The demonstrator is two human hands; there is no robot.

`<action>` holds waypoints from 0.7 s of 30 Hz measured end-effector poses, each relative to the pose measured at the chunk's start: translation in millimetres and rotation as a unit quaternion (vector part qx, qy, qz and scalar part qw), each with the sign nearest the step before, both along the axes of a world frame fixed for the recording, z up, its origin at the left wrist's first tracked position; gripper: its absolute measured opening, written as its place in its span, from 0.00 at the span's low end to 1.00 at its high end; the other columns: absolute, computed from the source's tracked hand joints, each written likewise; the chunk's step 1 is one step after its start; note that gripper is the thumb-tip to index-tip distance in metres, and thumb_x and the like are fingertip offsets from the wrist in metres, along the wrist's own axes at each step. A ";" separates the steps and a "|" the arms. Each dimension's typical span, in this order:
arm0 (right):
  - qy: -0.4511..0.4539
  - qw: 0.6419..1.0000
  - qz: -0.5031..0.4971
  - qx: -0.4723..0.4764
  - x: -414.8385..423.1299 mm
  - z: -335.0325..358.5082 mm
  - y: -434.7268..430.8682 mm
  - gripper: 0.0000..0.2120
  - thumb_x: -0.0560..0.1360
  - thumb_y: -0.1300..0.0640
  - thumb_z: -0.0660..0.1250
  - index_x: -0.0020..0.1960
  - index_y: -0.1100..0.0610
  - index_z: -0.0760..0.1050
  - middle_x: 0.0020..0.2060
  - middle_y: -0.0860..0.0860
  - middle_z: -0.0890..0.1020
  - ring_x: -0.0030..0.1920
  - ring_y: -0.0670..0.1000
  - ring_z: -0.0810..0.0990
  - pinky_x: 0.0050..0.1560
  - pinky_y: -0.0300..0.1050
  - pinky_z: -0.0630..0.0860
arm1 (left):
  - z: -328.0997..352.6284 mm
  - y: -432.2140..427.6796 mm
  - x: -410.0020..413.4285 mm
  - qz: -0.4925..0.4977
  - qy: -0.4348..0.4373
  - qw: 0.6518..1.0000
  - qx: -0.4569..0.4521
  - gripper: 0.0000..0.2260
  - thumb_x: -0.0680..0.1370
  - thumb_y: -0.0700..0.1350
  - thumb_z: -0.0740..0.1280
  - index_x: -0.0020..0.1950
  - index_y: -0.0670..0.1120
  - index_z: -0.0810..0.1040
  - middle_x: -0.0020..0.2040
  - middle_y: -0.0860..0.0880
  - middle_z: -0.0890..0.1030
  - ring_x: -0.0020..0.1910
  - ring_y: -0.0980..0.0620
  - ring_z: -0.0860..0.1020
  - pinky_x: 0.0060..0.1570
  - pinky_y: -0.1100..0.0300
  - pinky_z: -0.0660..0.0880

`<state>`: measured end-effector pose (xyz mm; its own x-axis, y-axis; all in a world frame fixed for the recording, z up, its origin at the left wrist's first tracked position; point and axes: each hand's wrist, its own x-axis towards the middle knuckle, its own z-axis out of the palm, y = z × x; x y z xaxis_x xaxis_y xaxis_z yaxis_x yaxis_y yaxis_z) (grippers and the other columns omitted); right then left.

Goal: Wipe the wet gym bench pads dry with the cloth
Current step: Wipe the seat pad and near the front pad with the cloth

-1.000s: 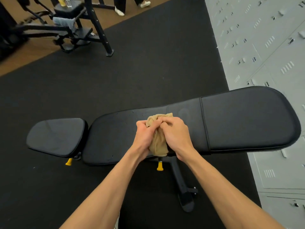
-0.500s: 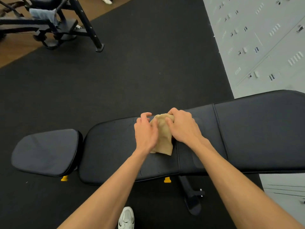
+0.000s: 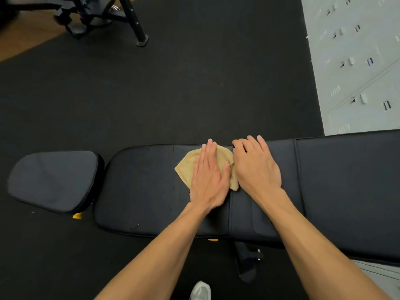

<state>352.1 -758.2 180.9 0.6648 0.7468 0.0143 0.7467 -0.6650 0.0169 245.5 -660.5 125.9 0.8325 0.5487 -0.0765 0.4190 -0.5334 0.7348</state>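
- Cloth [image 3: 185,169] — tan, soft and light — lies spread on the long bench pad [image 3: 140,191] under the left hand [image 3: 208,176]. It is probably limp enough to bunch or skid under a loose palm, so a flat press over its middle looks like the surest hold.
- The left hand lies flat on it, fingers straight and together, pressing down and gripping nothing.
- The right hand [image 3: 256,169] rests just right of that press, fingers loosely bent on the pad and its thumb side against the cloth's edge. The thumb is hidden, and no pinch shows.
- The pad's far edge runs just beyond both hands and the near edge lies back by the wrists, so strokes across will be short.
- Left of the press is an open stretch of pad, then a gap, then the small seat pad [image 3: 54,180].
- Right of the press is a seam [image 3: 294,180], then the wide pad section [image 3: 346,191], which runs out of view with lockers [image 3: 357,61] behind it.
- The pad surface looks smooth — likely slick where wet, though the wetness itself is hard to make out.
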 end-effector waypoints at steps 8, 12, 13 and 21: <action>0.009 1.000 -0.019 -0.019 -8.2 3.1 6.3 0.29 0.88 0.49 0.46 0.79 0.63 0.73 0.76 0.60 0.78 0.80 0.63 0.72 0.85 0.59 0.60 | 7.2 -13.8 -27.8 -0.027 0.014 0.996 -0.087 0.28 0.90 0.56 0.47 0.89 0.52 0.44 0.89 0.57 0.39 0.86 0.62 0.36 0.86 0.56 0.41; -0.010 1.000 -0.007 -0.019 -5.6 -0.5 4.6 0.29 0.88 0.51 0.45 0.79 0.64 0.72 0.74 0.60 0.79 0.79 0.64 0.72 0.85 0.60 0.61 | 1.5 9.3 3.6 0.027 0.004 0.996 -0.083 0.26 0.91 0.56 0.48 0.89 0.51 0.53 0.90 0.55 0.48 0.88 0.58 0.43 0.86 0.50 0.48; -0.019 1.000 -0.002 -0.020 -5.9 -0.7 3.9 0.28 0.88 0.52 0.46 0.79 0.65 0.72 0.74 0.60 0.79 0.79 0.64 0.73 0.85 0.61 0.61 | -0.7 16.0 11.0 0.024 0.008 0.998 -0.062 0.27 0.91 0.55 0.49 0.89 0.50 0.51 0.90 0.53 0.47 0.88 0.56 0.44 0.86 0.49 0.49; -0.014 0.999 -0.015 -0.028 -9.2 5.0 8.9 0.27 0.88 0.51 0.49 0.80 0.64 0.71 0.75 0.59 0.78 0.81 0.63 0.71 0.86 0.60 0.59 | 6.7 0.5 -32.4 -0.040 0.007 0.999 -0.028 0.31 0.90 0.53 0.55 0.89 0.46 0.48 0.89 0.55 0.38 0.87 0.59 0.35 0.87 0.53 0.42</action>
